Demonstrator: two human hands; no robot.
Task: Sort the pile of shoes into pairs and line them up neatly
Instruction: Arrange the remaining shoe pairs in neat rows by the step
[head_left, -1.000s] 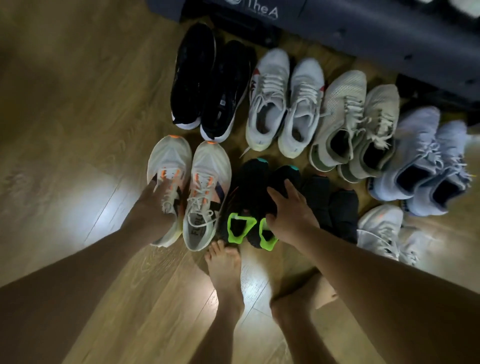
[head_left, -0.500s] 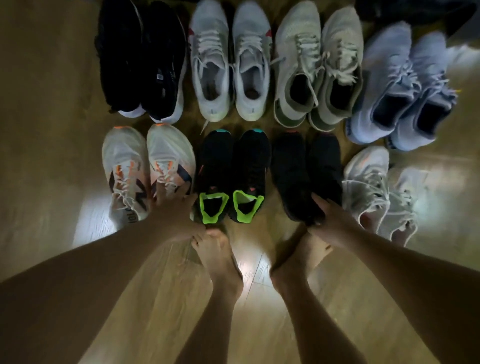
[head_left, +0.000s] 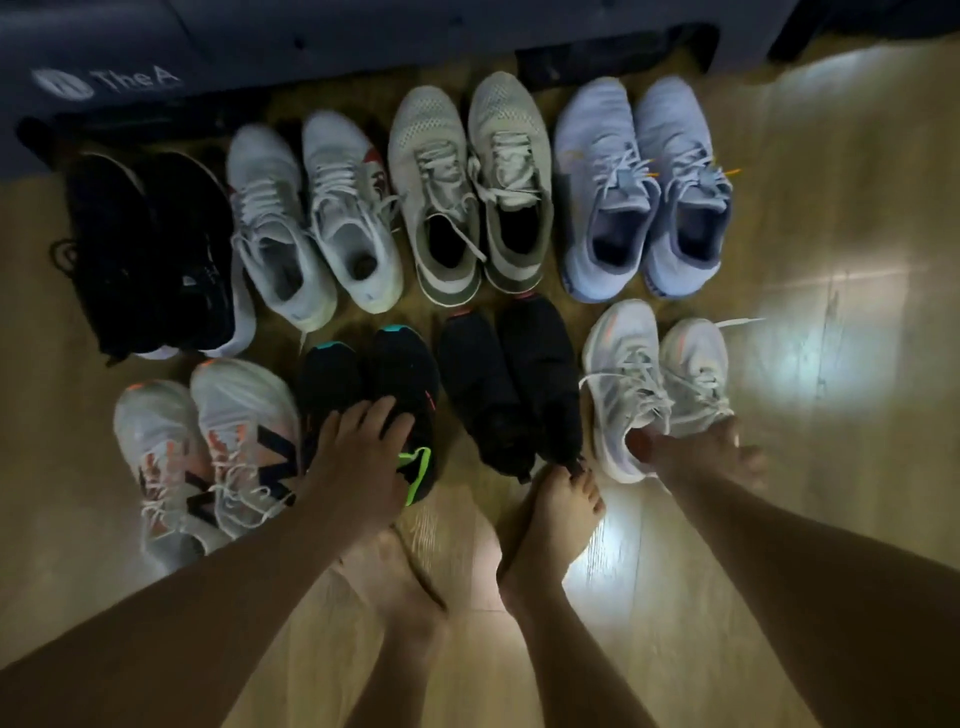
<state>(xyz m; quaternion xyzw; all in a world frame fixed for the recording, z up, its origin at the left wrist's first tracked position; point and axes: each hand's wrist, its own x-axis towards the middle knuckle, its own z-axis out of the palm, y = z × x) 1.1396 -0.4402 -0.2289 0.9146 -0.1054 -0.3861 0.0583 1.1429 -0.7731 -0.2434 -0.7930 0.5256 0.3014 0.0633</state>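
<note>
Head view: shoes (head_left: 511, 171) stand paired in two rows on the wood floor (head_left: 831, 467).

Our left grip (head_left: 363, 467) lies flat, fingers spread, on the black green-heeled pair (head_left: 408, 364) at lower centre and holds nothing. Our right grip (head_left: 696, 457) is blurred at the heels of the pale pair (head_left: 623, 364) at lower right, and we cannot tell whether it closes. We judge these trainers light, with soft mesh and firmer heels, so we take them by the heel collar. The glossy floor should let them slide. The room is dim, with dark furniture (head_left: 311, 41) along the top.
</note>
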